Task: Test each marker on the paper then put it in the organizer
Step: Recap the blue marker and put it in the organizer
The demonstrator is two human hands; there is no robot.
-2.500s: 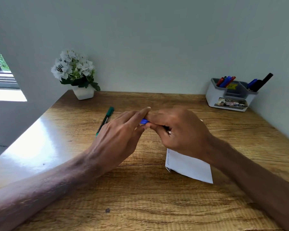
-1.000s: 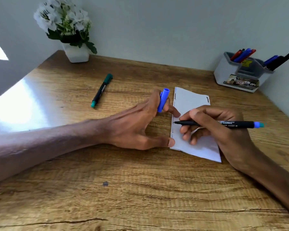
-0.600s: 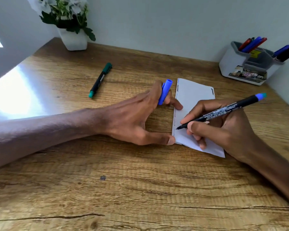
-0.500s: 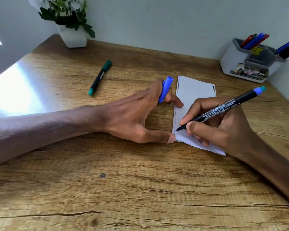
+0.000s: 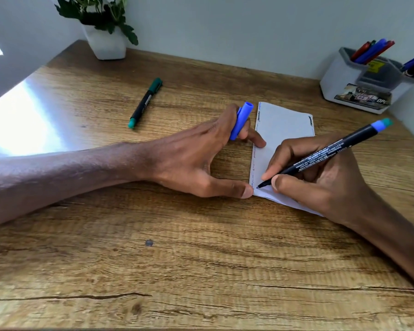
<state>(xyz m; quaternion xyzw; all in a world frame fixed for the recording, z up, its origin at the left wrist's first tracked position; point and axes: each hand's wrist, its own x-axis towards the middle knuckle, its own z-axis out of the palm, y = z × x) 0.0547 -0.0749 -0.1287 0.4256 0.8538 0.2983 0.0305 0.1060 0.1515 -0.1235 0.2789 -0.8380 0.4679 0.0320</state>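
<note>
Marker (image 5: 320, 156) tip rests on the paper (image 5: 282, 125), right of the worktop (image 5: 201, 259) middle, clasped in the right grip (image 5: 320, 185). Left grip (image 5: 189, 158) pins the paper and pinches the cap (image 5: 240, 120) (between fingers); a slack pin could let it skid.

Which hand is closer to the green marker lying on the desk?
Left. The left hand sits just right of the green marker; the right hand is farther right, across the paper.

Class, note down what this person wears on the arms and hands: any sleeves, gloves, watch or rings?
The left hand and right hand are bare: no gloves, no ring visible. The left forearm and right forearm are bare to the frame edge: no sleeves, watch or bracelet.
</note>
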